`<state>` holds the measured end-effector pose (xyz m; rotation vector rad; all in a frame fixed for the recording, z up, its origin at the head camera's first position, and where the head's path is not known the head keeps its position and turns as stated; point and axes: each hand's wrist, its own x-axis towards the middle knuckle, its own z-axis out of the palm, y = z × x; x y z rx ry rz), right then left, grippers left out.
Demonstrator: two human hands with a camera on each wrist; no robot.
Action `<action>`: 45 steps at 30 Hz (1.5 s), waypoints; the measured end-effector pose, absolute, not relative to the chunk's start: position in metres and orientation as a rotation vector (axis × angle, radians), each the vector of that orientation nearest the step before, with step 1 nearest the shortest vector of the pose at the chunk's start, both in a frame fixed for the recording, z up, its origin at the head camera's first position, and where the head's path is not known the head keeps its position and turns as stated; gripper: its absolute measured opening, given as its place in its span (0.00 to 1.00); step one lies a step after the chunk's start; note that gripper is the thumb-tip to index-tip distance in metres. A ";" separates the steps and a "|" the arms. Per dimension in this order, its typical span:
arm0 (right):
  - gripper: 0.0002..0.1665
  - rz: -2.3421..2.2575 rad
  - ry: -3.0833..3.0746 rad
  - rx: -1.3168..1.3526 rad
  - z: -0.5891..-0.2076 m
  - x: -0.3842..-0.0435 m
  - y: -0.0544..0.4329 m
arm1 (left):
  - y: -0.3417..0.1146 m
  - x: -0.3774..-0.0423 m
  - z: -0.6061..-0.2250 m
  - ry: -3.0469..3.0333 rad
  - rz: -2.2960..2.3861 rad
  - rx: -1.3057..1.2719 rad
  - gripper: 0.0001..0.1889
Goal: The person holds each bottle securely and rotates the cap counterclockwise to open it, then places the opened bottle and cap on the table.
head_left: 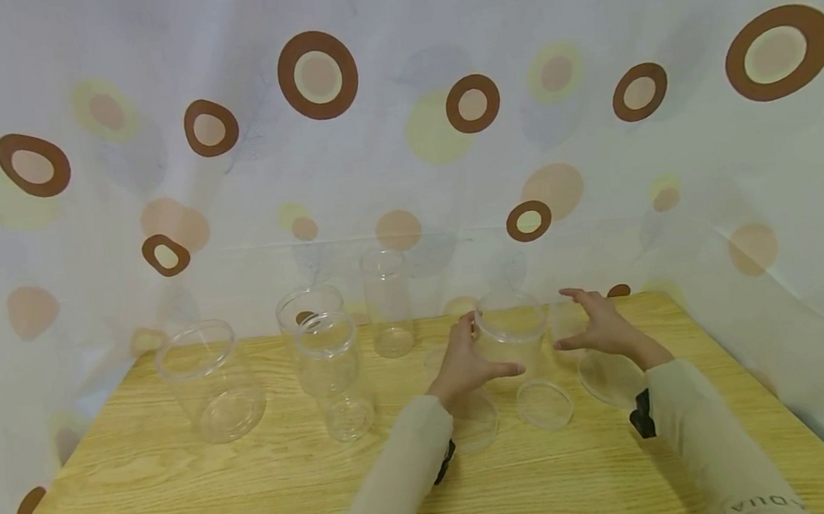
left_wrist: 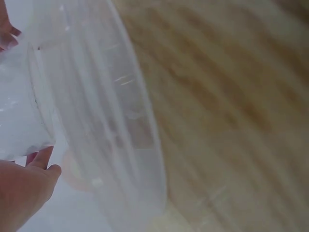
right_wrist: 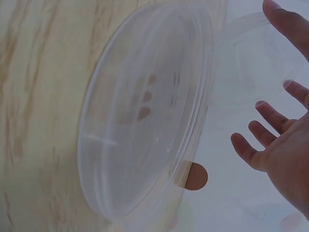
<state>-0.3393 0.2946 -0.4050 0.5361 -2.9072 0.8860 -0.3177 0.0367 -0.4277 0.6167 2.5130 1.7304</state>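
A clear plastic jar (head_left: 511,320) stands upright toward the back, right of the table's middle. My left hand (head_left: 467,362) holds its left side, thumb across the front and fingers behind; the left wrist view shows the fingers (left_wrist: 42,166) against the wall of the clear jar. My right hand (head_left: 604,329) is spread, right of the jar and apart from it; the right wrist view shows its fingers (right_wrist: 245,147) loosely bent. Clear round lids lie nearby: one (head_left: 476,424) below my left wrist, one (head_left: 545,405) before the jar, one (head_left: 612,382) under my right hand.
On the left stand more clear containers: a wide jar (head_left: 214,382), two overlapping jars (head_left: 330,374), and a tall cylinder (head_left: 389,305) at the back. The wooden table (head_left: 257,508) meets a spotted white curtain (head_left: 401,149) behind.
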 end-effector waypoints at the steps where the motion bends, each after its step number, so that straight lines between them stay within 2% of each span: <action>1: 0.55 0.875 -2.909 0.537 -0.406 -0.340 0.294 | 0.037 -0.318 -0.428 2.516 1.728 0.626 0.54; 26: 0.55 0.777 -2.981 0.522 -0.406 -0.340 0.286 | 0.037 -0.319 -0.424 2.662 1.545 0.544 0.52; 45: 0.53 0.699 -3.095 0.528 -0.417 -0.345 0.281 | 0.033 -0.323 -0.427 2.735 1.362 0.413 0.55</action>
